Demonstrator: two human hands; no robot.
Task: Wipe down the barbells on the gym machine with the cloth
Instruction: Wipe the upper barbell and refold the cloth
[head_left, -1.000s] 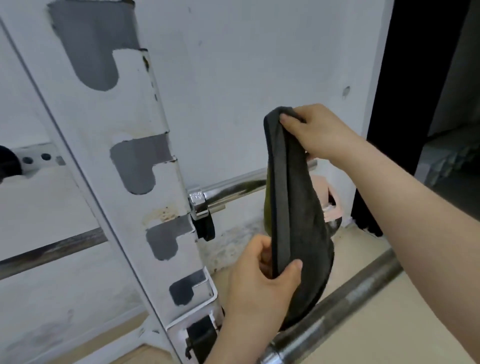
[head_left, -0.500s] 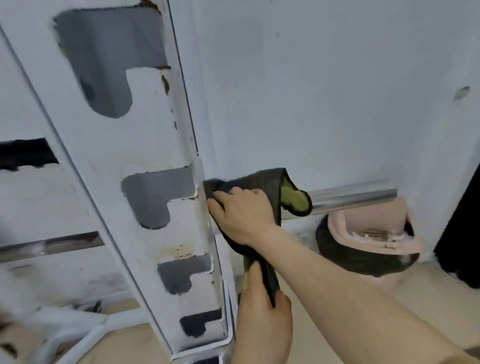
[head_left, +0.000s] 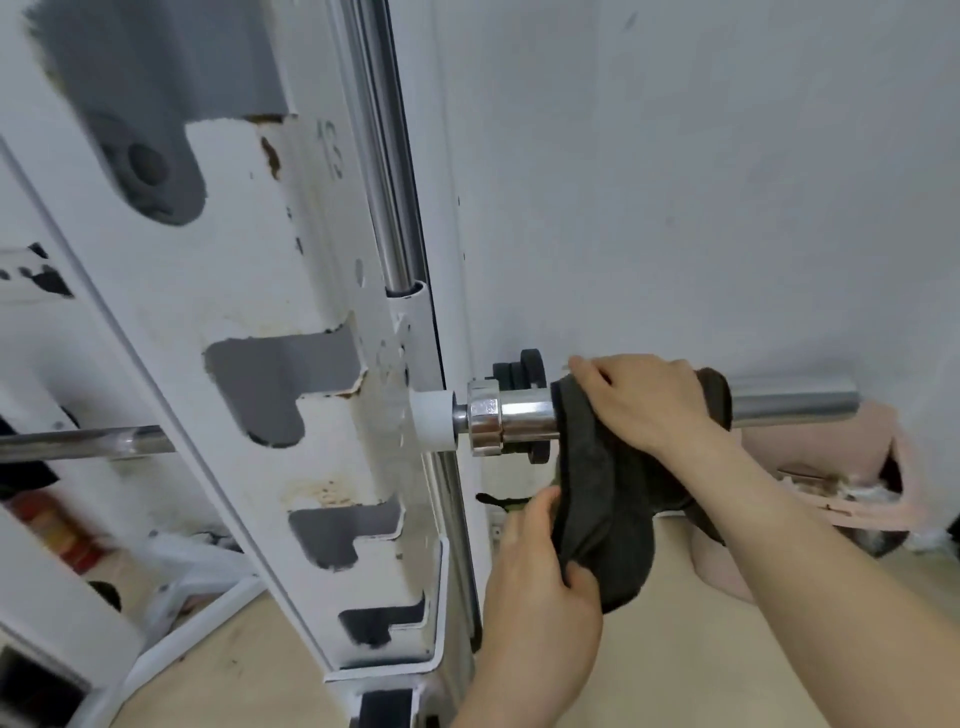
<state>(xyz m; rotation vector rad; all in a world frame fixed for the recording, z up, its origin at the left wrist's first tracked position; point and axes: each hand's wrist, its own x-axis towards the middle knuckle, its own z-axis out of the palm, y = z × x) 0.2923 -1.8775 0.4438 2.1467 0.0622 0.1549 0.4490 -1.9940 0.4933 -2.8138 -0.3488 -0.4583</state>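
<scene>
Right hand (head_left: 644, 400): its grip is closed over the top of the dark grey cloth (head_left: 608, 499), fingers curled down across it and pressing it onto the chrome barbell (head_left: 795, 402), with the fingertips pointing toward the machine. The cloth is draped over the bar and hangs below it in a loose fold. Left hand (head_left: 540, 587): its grip is narrow, thumb and fingers pinching the hanging lower part of the cloth under the bar.

On the left of the cloth a short bare length of bar runs to the shiny collar (head_left: 485, 415), which sits just beside the white notched upright (head_left: 270, 364) of the machine; black discs (head_left: 519, 364) show behind the collar. On the right of the hand, bare bar runs out to its free end, with the pale wall (head_left: 727, 182) behind it. A pink object (head_left: 831, 452) lies low under that end, near the floor (head_left: 675, 675). A chrome guide rod (head_left: 384, 208) stands upright along the frame above the bar.
</scene>
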